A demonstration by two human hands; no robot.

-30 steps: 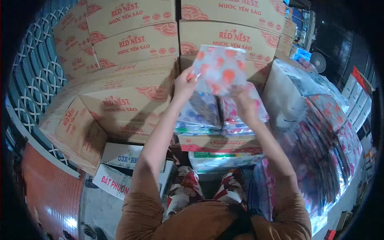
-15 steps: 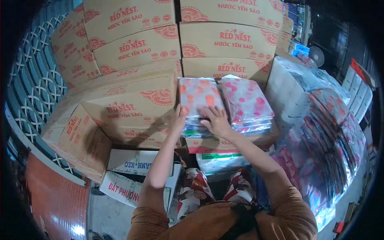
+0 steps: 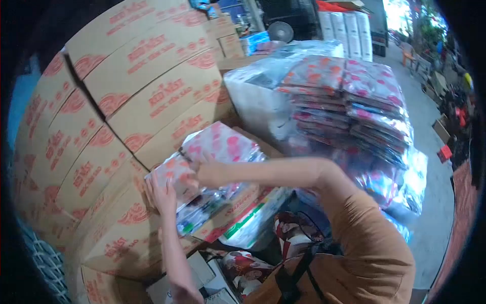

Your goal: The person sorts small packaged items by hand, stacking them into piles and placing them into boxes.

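Two side-by-side stacks of flat packets in clear plastic lie on an opened carton point(image 3: 230, 219). The nearer-left stack has an orange-spotted packet point(image 3: 174, 169) on top; the other is topped by a pink-spotted packet point(image 3: 217, 142). My left hand point(image 3: 163, 196) rests along the left side of the orange-spotted stack, fingers extended and open. Across from it, my right hand point(image 3: 210, 173) is at the right edge of that same packet, where the two stacks meet. Motion blur smears its fingers, so I cannot tell whether they grip it.
Red-printed cartons point(image 3: 152, 50) are piled high behind and to the left. On the right, tall piles of similar spotted packets point(image 3: 349, 101) stand beside a large plastic-wrapped bale point(image 3: 258, 96). A fan point(image 3: 281, 32) is at the back. White boxes point(image 3: 197, 273) sit low by my legs.
My view has swung to the right, bringing more of the packet piles and floor into sight. My right hand has moved from the top front of the orange-spotted stack to its right edge.
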